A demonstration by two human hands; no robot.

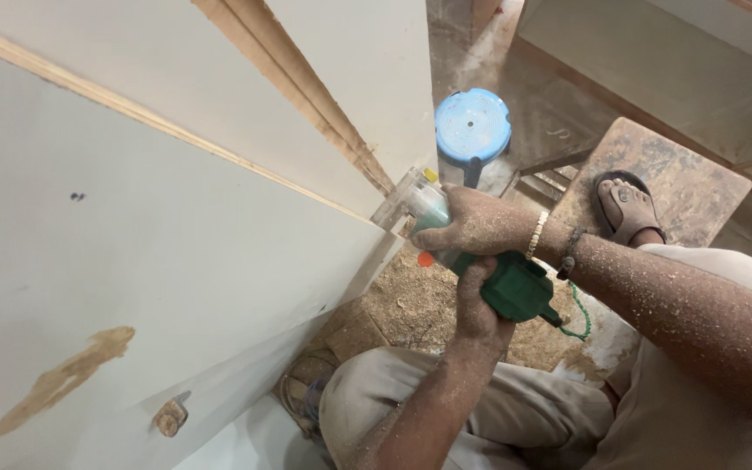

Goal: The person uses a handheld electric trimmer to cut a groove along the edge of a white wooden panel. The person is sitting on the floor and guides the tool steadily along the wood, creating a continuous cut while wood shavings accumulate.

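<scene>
A green hand-held trimmer [515, 287] with a clear base [406, 204] is pressed against the corner edge of a large white laminated board [176, 261]. My right hand [472, 228], dusted with sawdust and wearing bead bracelets at the wrist, lies over the front of the tool. From below, my left hand [479, 300] wraps around its green body. A green cord [579, 315] trails from the back of the tool.
A second white board [350, 78] with a raw wooden edge stands behind the first. A blue plastic stool [472, 126] sits on the floor beyond. My sandalled foot [627, 209] rests on a dusty wooden stool [681, 187]. Sawdust [415, 305] covers the floor below.
</scene>
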